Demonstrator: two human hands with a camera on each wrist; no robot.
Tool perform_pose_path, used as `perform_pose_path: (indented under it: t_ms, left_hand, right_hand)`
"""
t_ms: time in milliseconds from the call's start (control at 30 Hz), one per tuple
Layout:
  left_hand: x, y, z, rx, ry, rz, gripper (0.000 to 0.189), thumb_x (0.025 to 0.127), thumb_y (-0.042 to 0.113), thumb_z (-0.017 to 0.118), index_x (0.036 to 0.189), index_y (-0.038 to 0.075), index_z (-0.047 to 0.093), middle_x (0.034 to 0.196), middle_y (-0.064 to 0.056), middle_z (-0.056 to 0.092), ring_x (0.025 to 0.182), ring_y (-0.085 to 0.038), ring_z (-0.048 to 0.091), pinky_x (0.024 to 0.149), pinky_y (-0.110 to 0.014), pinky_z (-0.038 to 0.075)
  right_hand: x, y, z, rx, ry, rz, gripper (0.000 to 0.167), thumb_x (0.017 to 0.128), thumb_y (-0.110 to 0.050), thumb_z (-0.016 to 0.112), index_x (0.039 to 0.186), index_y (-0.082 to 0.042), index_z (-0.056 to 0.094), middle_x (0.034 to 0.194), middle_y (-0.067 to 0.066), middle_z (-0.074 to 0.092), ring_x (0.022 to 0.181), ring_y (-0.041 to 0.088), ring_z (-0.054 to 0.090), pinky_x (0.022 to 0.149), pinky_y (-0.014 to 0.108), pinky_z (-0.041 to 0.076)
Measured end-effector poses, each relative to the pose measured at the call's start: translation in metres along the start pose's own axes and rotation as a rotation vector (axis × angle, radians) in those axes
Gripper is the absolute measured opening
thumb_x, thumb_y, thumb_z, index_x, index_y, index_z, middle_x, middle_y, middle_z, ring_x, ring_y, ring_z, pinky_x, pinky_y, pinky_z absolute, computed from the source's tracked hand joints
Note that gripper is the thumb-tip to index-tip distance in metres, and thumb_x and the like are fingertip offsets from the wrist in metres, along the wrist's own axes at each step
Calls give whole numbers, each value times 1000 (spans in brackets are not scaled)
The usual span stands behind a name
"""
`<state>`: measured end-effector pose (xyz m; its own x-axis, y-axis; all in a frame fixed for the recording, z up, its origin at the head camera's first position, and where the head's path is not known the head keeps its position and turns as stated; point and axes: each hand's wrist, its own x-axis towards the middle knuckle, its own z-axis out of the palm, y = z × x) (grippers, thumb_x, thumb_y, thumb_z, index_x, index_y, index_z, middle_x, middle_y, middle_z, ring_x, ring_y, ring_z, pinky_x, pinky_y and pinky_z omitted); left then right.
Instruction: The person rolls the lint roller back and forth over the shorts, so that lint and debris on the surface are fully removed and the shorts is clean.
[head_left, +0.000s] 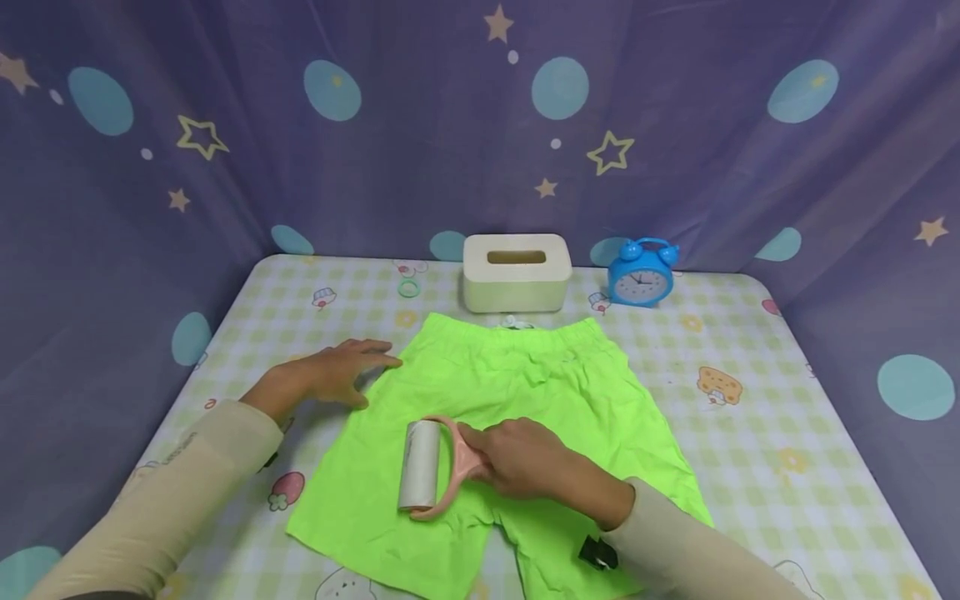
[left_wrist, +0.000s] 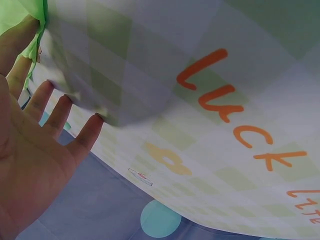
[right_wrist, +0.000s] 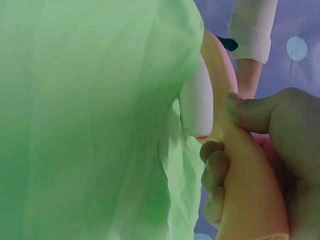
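Neon green shorts (head_left: 555,392) lie spread on the table, waistband toward the back. My right hand (head_left: 525,458) grips the pink handle of a lint roller (head_left: 420,465), whose white cylinder rests on the left leg of the shorts. In the right wrist view the fingers and thumb of the right hand (right_wrist: 270,150) wrap around the lint roller's handle (right_wrist: 250,185). At the left edge of the shorts is my left hand (head_left: 330,373), fingers spread and thumb near the fabric. The left wrist view shows that left hand (left_wrist: 35,135) with fingertips on the tablecloth and at the green cloth's edge.
A pale green tissue box (head_left: 516,287) stands behind the waistband. To its right is a blue alarm clock (head_left: 641,275), and to its left lies a small green ring (head_left: 408,287). The checked tablecloth (head_left: 780,358) reaches a purple star-patterned curtain (head_left: 420,150) at the back and sides.
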<state>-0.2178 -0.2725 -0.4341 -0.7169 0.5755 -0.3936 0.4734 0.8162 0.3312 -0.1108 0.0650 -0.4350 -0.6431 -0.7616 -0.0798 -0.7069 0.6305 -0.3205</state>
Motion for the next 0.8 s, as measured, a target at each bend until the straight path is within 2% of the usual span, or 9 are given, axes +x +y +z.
perform_pose_path:
  t_ms: [233,367,600,800]
  left_hand:
    - [0,1,-1,-5,-4,2,76,86,16,81,154,18,47,166,-19,27,150,-51,25,109,-71,35]
    - [-1,3,-2,-9,-1,-3,75,87,14,80,154,18,48,166,-19,27,150,-51,25,108,-72,35]
    - [-1,6,-3,-9,4,0,74,86,12,79,153,18,48,166,-19,28,150,-50,25,108,-71,35]
    - [-1,5,-2,-3,13,8,74,85,11,80,152,20,50,165,-19,30,149,-50,28,108,-72,35]
  right_hand:
    - [17,-18,3,-63,1,15,60,99,-50,61,148,-17,54,72,-2,64,63,11,61,56,27,48]
    - [28,-27,7,-105,7,14,59,99,-49,62,148,-18,54,73,-3,65,63,10,61,55,26,48]
    - [46,-39,14,-122,0,28,60,98,-53,60,149,-21,54,81,-3,71,70,10,67,60,27,52]
    - [63,-53,20,-137,-22,40,56,99,-51,60,147,-22,54,79,-3,69,68,12,66,56,28,51]
